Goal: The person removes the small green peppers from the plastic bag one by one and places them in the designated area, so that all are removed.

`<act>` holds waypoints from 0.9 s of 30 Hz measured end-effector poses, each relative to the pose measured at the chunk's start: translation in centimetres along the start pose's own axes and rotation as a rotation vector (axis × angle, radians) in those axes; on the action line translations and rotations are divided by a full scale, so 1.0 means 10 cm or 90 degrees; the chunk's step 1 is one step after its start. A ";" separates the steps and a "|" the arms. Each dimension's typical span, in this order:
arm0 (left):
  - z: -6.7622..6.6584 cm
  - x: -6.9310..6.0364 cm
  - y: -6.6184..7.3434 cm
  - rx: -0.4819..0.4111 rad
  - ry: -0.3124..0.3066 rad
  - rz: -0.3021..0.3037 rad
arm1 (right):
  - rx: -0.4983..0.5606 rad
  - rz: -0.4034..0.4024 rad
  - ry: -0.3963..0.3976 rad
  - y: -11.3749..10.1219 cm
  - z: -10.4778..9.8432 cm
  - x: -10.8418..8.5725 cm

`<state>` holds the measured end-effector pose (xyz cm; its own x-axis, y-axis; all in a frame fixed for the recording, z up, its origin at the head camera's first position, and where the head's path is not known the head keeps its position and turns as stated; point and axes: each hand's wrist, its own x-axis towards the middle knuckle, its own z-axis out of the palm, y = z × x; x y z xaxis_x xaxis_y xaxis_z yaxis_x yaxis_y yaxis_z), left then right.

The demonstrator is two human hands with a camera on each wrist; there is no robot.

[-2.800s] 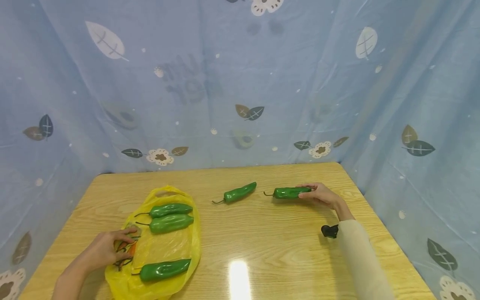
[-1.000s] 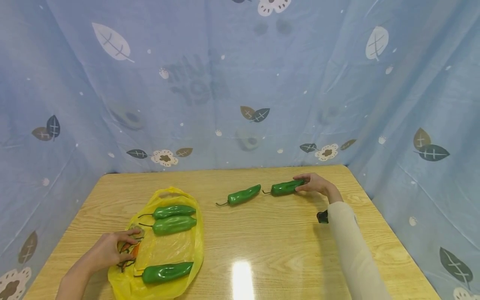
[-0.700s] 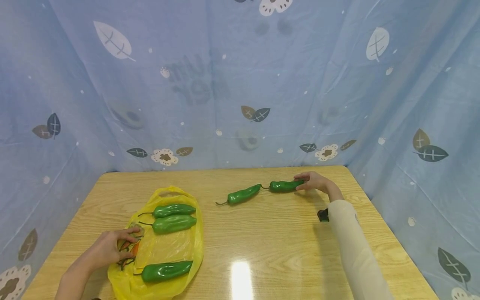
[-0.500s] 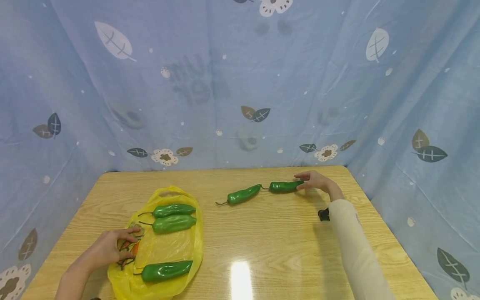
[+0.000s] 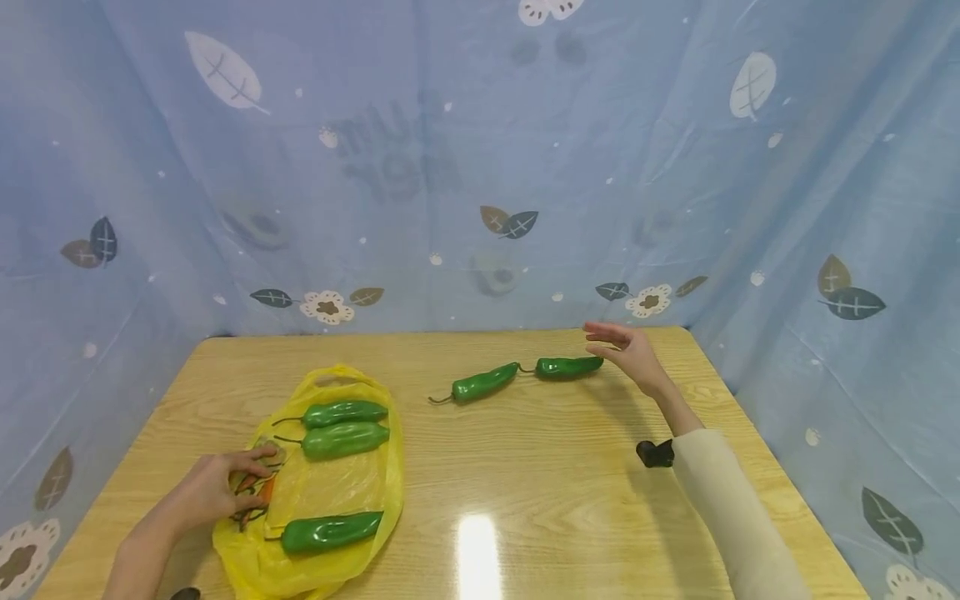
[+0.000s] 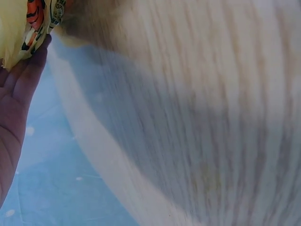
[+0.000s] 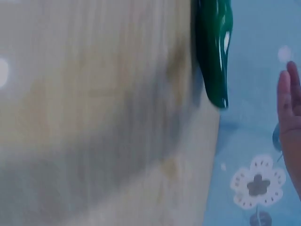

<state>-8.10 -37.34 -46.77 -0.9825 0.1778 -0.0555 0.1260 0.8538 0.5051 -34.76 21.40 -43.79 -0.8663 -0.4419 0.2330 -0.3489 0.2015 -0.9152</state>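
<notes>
My left hand grips the left edge of a yellow plastic bag, where printed orange and black markings bunch up; the left wrist view shows this hand at the bag's edge. Lying on the flattened bag are three green chili peppers, a far one, a middle one and a near one. Two more lie end to end on the table: a left pepper and a right pepper. Just above the right one's tip, my right hand hovers with extended fingers, holding nothing.
A wooden table carries everything. Blue patterned cloth hangs along its back and both sides. A black wrist device sits at my right wrist, by the cream sleeve.
My right hand moved the right pepper leftward until its stem met the left pepper's tip, then let go and lifted away. My left hand stays at the bag.
</notes>
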 end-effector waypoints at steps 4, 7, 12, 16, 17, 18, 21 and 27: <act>0.00 -0.03 -0.04 0.002 -0.003 -0.002 | 0.063 -0.033 0.002 -0.04 0.17 -0.11; 0.00 -0.04 -0.04 -0.008 0.001 0.002 | 0.091 -0.055 0.002 -0.11 0.27 -0.18; 0.00 -0.04 -0.02 -0.008 0.019 0.009 | 0.112 -0.068 -0.008 -0.23 0.40 -0.29; 0.01 -0.04 -0.03 0.008 0.026 0.015 | 0.126 -0.058 -0.040 -0.28 0.52 -0.43; 0.01 -0.03 -0.03 0.013 0.029 0.017 | 0.132 -0.056 -0.047 -0.29 0.55 -0.46; 0.02 -0.03 -0.03 0.018 0.030 0.018 | 0.136 -0.056 -0.054 -0.31 0.58 -0.49; 0.02 -0.02 -0.03 0.014 0.030 0.016 | 0.144 -0.053 -0.069 -0.35 0.66 -0.58; 0.02 -0.01 -0.03 0.011 0.023 0.010 | 0.166 -0.064 -0.097 -0.47 0.79 -0.74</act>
<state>-8.06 -37.51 -47.06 -0.9846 0.1737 -0.0169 0.1431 0.8591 0.4914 -23.93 16.82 -43.81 -0.7616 -0.5779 0.2932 -0.3101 -0.0724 -0.9480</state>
